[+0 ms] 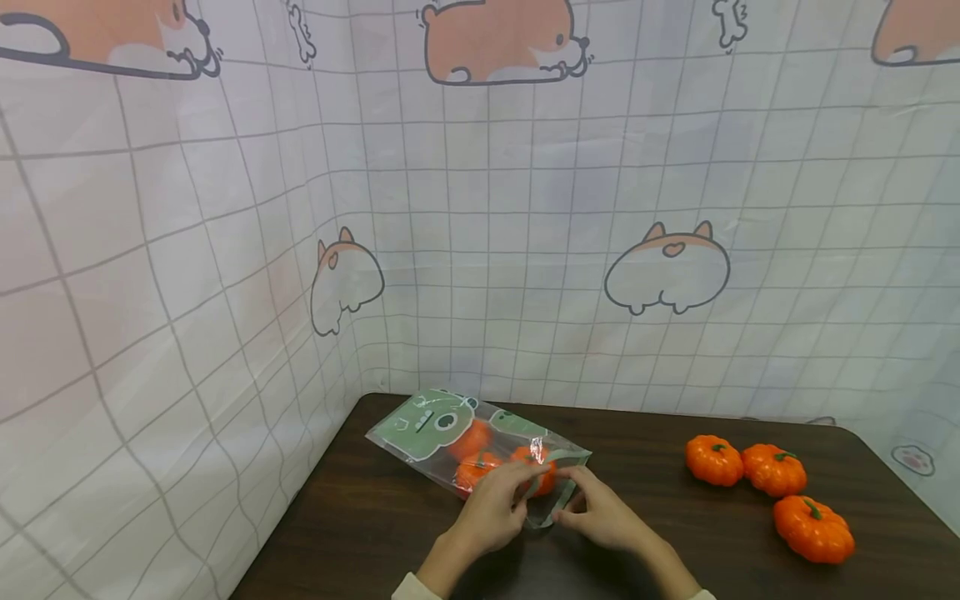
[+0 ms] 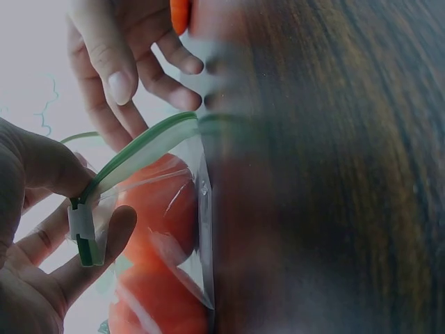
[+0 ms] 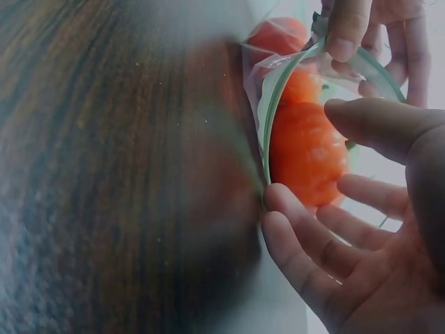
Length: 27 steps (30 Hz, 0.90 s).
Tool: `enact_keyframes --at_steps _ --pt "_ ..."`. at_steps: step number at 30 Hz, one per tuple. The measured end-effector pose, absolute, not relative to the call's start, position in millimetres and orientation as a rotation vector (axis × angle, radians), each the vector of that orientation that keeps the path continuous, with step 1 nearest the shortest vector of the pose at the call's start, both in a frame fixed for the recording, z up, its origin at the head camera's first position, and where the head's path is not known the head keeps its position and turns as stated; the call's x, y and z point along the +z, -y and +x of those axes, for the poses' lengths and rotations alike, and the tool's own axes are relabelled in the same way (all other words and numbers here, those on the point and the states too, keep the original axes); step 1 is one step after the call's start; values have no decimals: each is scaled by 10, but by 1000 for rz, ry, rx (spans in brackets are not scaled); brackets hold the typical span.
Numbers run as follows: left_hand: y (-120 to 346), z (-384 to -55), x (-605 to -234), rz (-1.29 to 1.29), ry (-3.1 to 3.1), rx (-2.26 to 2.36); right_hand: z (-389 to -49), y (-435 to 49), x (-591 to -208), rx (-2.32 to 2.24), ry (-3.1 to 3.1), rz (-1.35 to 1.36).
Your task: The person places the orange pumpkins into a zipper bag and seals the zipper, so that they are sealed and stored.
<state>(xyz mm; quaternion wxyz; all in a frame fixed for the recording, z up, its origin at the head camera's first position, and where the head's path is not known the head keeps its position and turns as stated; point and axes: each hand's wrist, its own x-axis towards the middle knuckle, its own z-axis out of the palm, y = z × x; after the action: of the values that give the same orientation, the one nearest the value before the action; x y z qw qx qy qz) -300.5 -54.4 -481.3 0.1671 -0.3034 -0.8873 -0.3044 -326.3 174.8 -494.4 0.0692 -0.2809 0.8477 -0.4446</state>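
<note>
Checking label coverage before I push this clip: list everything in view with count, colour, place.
Clear zip bag: 1, transparent with green cartoon print and green zip strip, on the table, left of the loose pumpkins
Bagged pumpkins: 3, orange, inside the bag
Zip slider: 1, white, on the zip strip by the left hand
Loose pumpkins: 3, orange with green stems, right side of the table
Table: 1, dark brown, under everything
Backdrop: white, grey grid and dog prints, behind and to the sides
Sleeves: 2, cream, bottom edge of head view
Left hand: 1, bare, pinching the bag's rim
Right hand: 1, bare, fingers at the bag's rim
</note>
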Motion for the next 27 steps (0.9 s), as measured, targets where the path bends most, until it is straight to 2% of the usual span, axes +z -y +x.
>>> enact_keyframes --at_steps 12,27 --pt "547 -2987 -4793 -860 2530 -904 -3274 -1829 -4849 -1359 -2544 -846" --pt "539 -3015 -4812 -861 2465 -834 -3383 -2190 -4698 -1413 -2707 -756"
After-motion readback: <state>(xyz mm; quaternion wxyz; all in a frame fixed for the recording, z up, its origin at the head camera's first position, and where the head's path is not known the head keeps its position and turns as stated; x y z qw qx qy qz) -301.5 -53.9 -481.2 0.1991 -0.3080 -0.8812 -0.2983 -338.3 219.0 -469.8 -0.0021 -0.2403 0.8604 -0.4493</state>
